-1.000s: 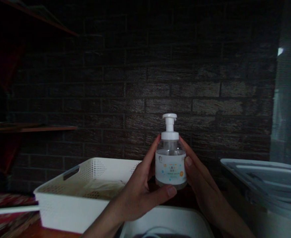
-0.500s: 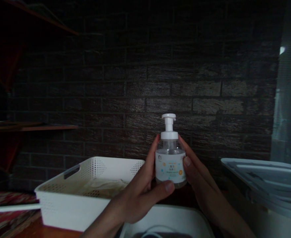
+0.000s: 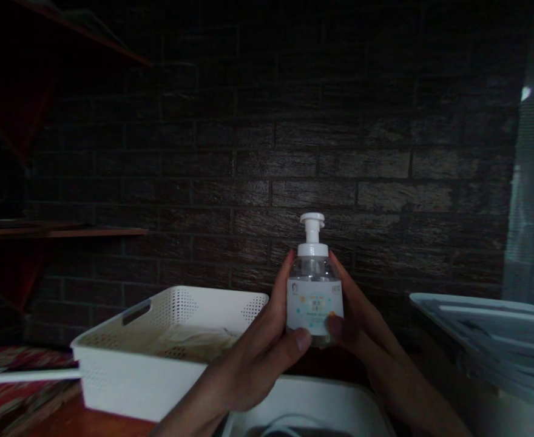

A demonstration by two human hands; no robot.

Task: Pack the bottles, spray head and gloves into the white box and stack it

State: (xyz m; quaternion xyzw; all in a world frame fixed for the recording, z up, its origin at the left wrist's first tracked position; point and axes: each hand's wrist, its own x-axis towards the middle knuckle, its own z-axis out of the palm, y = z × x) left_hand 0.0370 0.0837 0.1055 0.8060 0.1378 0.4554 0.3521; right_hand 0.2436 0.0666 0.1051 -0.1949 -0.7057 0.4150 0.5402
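Clear smooth plastic bottle (image 3: pixel 315 267); rough brick wall (image 3: pixel 303 164); matt plastic basket (image 3: pixel 125 379).

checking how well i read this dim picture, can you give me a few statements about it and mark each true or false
1. The left hand and right hand both hold the clear pump bottle. True.
2. The bottle is lying on its side. False: it is upright, with its white pump head on top.
3. A perforated white basket is to the left of the bottle. True.
4. The label is solid black. False: the label is white with small coloured print.
5. The wall in the background is smooth and white. False: it is a dark, brick-patterned wall.
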